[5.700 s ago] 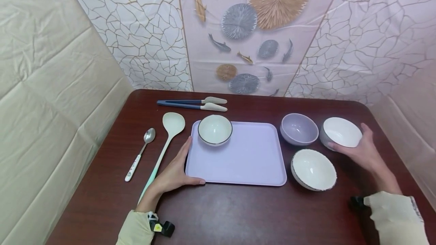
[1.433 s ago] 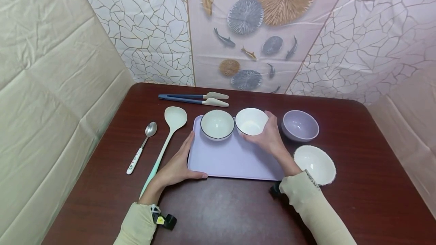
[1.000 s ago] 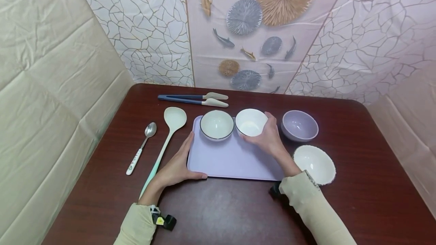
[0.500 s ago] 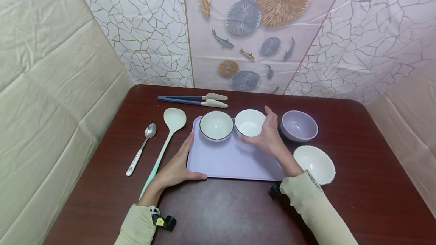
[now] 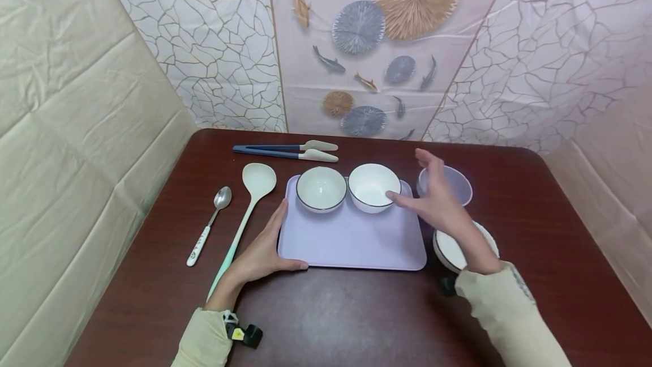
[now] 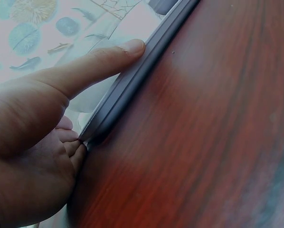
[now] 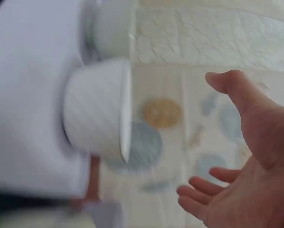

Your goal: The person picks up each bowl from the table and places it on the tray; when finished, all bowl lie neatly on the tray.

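Observation:
My left hand (image 5: pixel 260 254) rests on the near-left corner of the lilac tray (image 5: pixel 351 245), fingers along its left side and thumb straight along the front rim. In the left wrist view the thumb (image 6: pixel 99 61) touches that rim. Two bowls stand side by side at the tray's back: a pale bowl with a dark rim (image 5: pixel 321 187) and a white bowl (image 5: pixel 368 184). My right hand (image 5: pixel 442 204) is spread and holds nothing. Its thumb overlaps the white bowl's edge in the head view, but the right wrist view shows a gap between hand (image 7: pixel 256 142) and bowl (image 7: pixel 97 107).
A purple bowl (image 5: pixel 458 183) and a white bowl with a dark, uneven rim (image 5: pixel 450 252) stand right of the tray, partly hidden by the right arm. To the left lie a ladle (image 5: pixel 258 180) and a spoon (image 5: pixel 200 245). Blue-handled tongs (image 5: pixel 285 152) lie behind the tray.
My right hand has carried the white bowl from the far right onto the tray, beside the pale bowl. It has just let go and moved right. My left hand has stayed at the tray's corner.

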Motion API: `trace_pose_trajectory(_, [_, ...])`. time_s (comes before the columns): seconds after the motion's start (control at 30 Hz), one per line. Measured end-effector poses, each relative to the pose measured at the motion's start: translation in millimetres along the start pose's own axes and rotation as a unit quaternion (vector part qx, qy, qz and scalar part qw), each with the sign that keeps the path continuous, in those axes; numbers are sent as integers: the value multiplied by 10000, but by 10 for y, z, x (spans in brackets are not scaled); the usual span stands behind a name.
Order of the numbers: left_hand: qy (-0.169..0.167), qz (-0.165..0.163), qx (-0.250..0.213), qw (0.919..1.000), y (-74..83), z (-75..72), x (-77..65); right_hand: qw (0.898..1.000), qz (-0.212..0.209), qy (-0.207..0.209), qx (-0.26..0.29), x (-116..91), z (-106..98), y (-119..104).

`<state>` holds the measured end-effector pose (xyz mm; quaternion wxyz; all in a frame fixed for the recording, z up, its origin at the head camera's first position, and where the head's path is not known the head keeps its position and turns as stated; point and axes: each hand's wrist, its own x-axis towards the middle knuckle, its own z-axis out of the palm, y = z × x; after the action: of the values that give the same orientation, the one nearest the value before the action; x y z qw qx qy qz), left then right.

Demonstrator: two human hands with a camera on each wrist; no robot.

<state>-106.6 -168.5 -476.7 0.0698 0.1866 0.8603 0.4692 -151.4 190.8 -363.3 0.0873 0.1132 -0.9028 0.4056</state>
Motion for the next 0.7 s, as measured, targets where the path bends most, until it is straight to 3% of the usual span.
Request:
trace_pose_trajectory(0.2, [6, 8, -13, 10000, 7, 7, 4, 9996, -154, 83, -226, -265, -558, 149])
trace_pose_trajectory(0.33, [-14, 5, -30, 10000, 20, 7, -3, 9989, 39, 105, -446, -482, -818, 339])
trace_pose_trajectory(0.5, [4, 47, -39, 10000, 35, 8, -10, 9970, 525, 188, -536, -725, -1000, 582])
trace_pose_trajectory(0.7, [31, 60, 2, 10000, 36, 9, -9, 9982, 414, 328, -289, -967, -1053, 883])
